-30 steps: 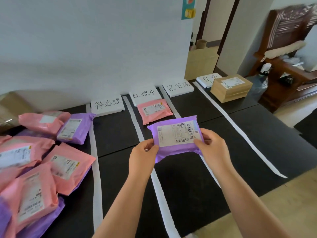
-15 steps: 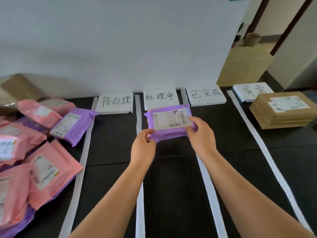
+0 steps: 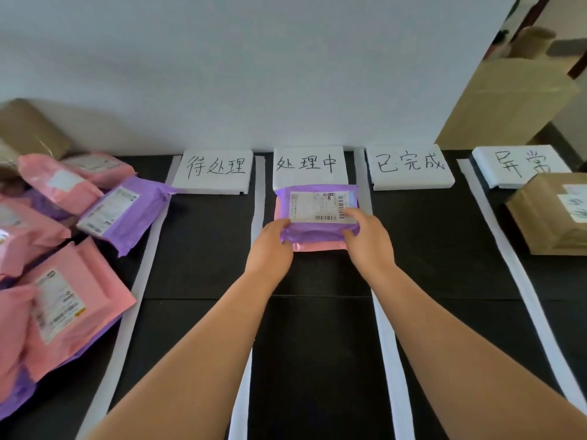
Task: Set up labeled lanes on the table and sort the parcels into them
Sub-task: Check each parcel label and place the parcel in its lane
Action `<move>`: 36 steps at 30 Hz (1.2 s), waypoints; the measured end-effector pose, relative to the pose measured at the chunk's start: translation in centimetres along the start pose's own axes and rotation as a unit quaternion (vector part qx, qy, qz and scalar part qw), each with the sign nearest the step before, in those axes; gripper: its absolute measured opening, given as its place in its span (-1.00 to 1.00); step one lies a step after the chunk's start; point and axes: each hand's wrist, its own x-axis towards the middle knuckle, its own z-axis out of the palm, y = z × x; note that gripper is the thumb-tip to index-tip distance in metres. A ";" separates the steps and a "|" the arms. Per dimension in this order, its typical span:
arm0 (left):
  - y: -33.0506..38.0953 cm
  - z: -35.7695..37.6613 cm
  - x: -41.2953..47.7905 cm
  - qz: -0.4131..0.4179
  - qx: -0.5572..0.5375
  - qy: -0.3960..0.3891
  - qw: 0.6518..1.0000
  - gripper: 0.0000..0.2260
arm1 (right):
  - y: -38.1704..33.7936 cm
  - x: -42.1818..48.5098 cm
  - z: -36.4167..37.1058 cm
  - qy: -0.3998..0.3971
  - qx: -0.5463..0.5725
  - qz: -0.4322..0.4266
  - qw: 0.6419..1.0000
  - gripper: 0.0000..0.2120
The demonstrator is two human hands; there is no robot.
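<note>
A purple parcel (image 3: 317, 214) with a white shipping label lies on top of a pink parcel (image 3: 317, 247) in the second lane, just below the white card marked 处理中 (image 3: 309, 168). My left hand (image 3: 270, 246) grips its near left corner and my right hand (image 3: 368, 239) grips its near right corner. Only the pink parcel's near and left edges show. The other lane cards read 待处理 (image 3: 216, 169), 已完成 (image 3: 409, 166) and 异常 (image 3: 517, 163). White strips (image 3: 386, 344) mark the lanes on the black table (image 3: 197, 249).
A heap of pink and purple parcels (image 3: 60, 300) covers the table's left end, with a purple one (image 3: 124, 211) at its edge. A brown cardboard box (image 3: 552, 214) sits in the far right lane. A white wall stands behind the cards.
Both hands carried the purple parcel away from me, up the second lane, and lowered it onto the pink parcel. My view turned left and came closer to the table.
</note>
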 end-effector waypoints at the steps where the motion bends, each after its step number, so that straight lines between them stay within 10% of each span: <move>1: -0.2 0.1 -0.1 -0.001 0.002 -0.002 1.000 -0.57 | 0.1 0.0 0.1 -0.002 -0.001 0.002 1.000 -0.60; 20: -1.2 -5.9 -10.7 0.057 0.031 0.066 0.996 -0.51 | -6.1 -10.0 -1.2 0.055 0.022 0.018 0.998 -0.53; 36: -22.5 -24.0 -29.0 0.033 -0.016 0.185 0.982 -0.63 | -23.6 -33.2 9.2 -0.002 0.040 -0.074 0.996 -0.51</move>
